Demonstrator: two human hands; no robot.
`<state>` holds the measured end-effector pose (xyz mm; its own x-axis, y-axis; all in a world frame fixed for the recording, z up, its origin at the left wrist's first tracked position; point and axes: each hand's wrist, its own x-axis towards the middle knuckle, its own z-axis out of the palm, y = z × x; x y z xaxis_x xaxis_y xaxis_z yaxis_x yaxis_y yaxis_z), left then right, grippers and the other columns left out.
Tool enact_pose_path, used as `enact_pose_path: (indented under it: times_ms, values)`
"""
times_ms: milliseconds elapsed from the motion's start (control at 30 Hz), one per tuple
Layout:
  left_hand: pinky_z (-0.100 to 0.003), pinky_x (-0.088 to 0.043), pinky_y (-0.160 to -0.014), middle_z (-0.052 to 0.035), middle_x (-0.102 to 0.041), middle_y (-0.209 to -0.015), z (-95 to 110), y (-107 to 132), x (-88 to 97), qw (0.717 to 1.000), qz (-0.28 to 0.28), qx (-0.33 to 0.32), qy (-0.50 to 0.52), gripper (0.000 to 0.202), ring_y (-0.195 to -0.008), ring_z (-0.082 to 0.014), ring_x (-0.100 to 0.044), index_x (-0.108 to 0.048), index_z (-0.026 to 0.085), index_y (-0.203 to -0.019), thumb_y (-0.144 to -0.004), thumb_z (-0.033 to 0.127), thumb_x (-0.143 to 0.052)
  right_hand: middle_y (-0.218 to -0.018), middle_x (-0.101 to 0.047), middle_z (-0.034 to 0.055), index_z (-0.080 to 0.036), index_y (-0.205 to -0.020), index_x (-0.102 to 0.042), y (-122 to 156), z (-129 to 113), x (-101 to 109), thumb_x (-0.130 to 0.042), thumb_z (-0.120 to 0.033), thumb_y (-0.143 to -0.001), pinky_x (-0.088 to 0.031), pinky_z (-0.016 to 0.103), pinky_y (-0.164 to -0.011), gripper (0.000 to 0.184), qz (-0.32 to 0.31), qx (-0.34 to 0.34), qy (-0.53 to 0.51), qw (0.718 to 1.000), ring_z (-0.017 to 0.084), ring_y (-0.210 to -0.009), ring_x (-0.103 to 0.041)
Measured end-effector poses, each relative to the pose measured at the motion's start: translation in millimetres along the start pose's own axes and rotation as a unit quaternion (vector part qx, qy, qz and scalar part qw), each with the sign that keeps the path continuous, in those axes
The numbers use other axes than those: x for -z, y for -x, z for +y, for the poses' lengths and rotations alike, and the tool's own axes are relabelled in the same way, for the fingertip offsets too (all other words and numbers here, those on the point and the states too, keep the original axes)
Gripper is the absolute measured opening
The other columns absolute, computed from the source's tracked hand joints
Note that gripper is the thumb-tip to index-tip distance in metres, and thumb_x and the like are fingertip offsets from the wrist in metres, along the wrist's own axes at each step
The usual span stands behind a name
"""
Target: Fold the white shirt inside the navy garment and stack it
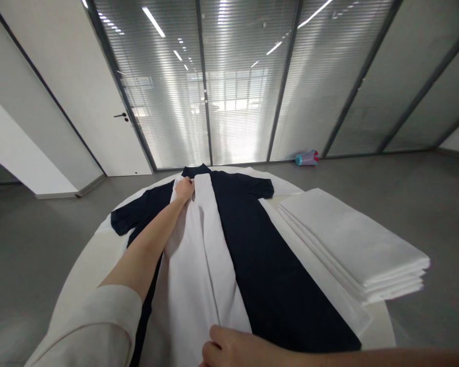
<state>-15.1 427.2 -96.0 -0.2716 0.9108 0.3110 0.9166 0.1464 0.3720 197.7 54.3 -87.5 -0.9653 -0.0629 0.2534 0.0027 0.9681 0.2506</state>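
Observation:
A dark navy short-sleeved garment [275,275] lies spread out, collar at the far side. Over its middle runs a long strip of white cloth [193,265] with a lengthwise fold. My left hand [185,188] reaches far forward, its fingers closed on the white cloth's far end near the collar. Close to me, my right hand [237,346] is closed on the near part of the same cloth; its fingertips are partly hidden at the bottom of the view.
Everything lies on a round pale table [80,285]. At the right edge rests a stack of folded white cloths [352,239]. Beyond stand a glass partition with blinds [237,102] and a white door [99,102]. A blue and red cylindrical object [307,158] lies on the floor.

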Motion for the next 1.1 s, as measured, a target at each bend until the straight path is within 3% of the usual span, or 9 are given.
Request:
enact_pose_path:
  times_ms: [167, 233, 333, 467, 567, 667, 900, 1100]
  values:
    - [-0.033, -0.05, -0.084, -0.0168, -0.074, -0.099, -10.9, -10.8, 14.9, 0.998, -0.028, -0.061, -0.014, 0.054, -0.099, -0.027, -0.068, -0.074, 0.012, -0.1, -0.102, 0.033, -0.025, -0.055, -0.057, -0.0029, -0.015, -0.077, -0.065, 2.2, -3.4, -4.9, -0.075, -0.024, -0.08, -0.024, 0.03, -0.046, 0.013, -0.022, -0.017, -0.056, 0.998, 0.013, -0.05, -0.041]
    - [-0.034, -0.046, -0.094, -0.0168, -0.072, -0.112, -16.3, -11.5, 23.1, 0.994, -0.027, -0.102, -0.023, 0.053, -0.111, -0.0258, -0.064, -0.073, 0.011, -0.11, -0.103, 0.031, -0.024, -0.058, -0.059, -0.0027, -0.016, -0.076, -0.064, -3.3, -0.7, 0.5, -0.073, -0.022, -0.081, -0.027, 0.03, -0.047, 0.012, 0.005, -0.011, -0.069, 0.998, 0.013, -0.052, -0.044]
    - [-0.038, -0.031, -0.114, -0.0121, -0.058, -0.14, -22.9, -6.5, 27.7, 0.985, -0.034, -0.167, -0.041, 0.046, -0.136, -0.0248, -0.045, -0.065, 0.016, -0.128, -0.102, 0.035, -0.032, -0.068, -0.064, -0.002, -0.018, -0.079, -0.064, -19.5, 10.7, 10.1, -0.066, -0.022, -0.089, -0.033, 0.029, -0.05, 0.01, 0.076, 0.003, -0.078, 0.994, 0.013, -0.06, -0.05]
    - [-0.05, -0.019, -0.119, -0.0107, -0.041, -0.155, -26.8, -0.2, 17.9, 0.978, -0.069, -0.186, -0.071, 0.051, -0.148, -0.0284, -0.027, -0.049, 0.02, -0.146, -0.102, 0.04, -0.031, -0.091, -0.069, 0.001, -0.018, -0.094, -0.067, -45.5, 35.8, 15.3, -0.053, -0.032, -0.098, -0.043, 0.03, -0.063, 0.02, 0.137, -0.008, -0.077, 0.988, 0.016, -0.079, -0.059]
    - [-0.055, -0.017, -0.118, -0.0127, -0.036, -0.158, -28.5, -1.4, 8.0, 0.977, -0.092, -0.173, -0.088, 0.057, -0.148, -0.0317, -0.025, -0.039, 0.019, -0.152, -0.103, 0.043, -0.025, -0.117, -0.066, 0.0102, -0.013, -0.117, -0.063, -55.0, 51.9, 11.1, -0.044, -0.059, -0.097, -0.046, 0.034, -0.084, 0.053, 0.119, -0.043, -0.079, 0.989, 0.022, -0.106, -0.059]
    - [-0.058, -0.016, -0.117, -0.0117, -0.032, -0.16, -31.2, -6.3, 3.0, 0.975, -0.116, -0.162, -0.096, 0.061, -0.149, -0.034, -0.023, -0.033, 0.021, -0.155, -0.102, 0.048, -0.02, -0.14, -0.054, 0.0149, -0.012, -0.138, -0.051, -51.0, 56.8, 3.1, -0.043, -0.072, -0.091, -0.038, 0.04, -0.104, 0.077, 0.074, -0.057, -0.076, 0.993, 0.028, -0.13, -0.047]
    - [-0.059, -0.016, -0.117, -0.0083, -0.029, -0.161, -37.3, -17.1, 0.9, 0.971, -0.158, -0.155, -0.089, 0.064, -0.15, -0.0336, -0.02, -0.027, 0.026, -0.157, -0.101, 0.054, -0.016, -0.151, -0.044, 0.0166, -0.015, -0.145, -0.045, -36.5, 47.8, -10.3, -0.043, -0.07, -0.092, -0.027, 0.049, -0.113, 0.076, 0.011, -0.021, -0.113, 0.993, 0.031, -0.14, -0.037]
    - [-0.055, -0.022, -0.117, -0.0092, -0.031, -0.16, -33.5, -14.0, 9.8, 0.98, -0.133, -0.137, -0.053, 0.065, -0.15, -0.0298, -0.022, -0.031, 0.022, -0.156, -0.103, 0.047, -0.004, -0.154, -0.039, 0.0186, -0.014, -0.148, -0.04, -38.3, 46.8, -11.1, -0.044, -0.071, -0.091, -0.025, 0.052, -0.115, 0.08, -0.009, -0.027, -0.146, 0.989, 0.032, -0.142, -0.035]
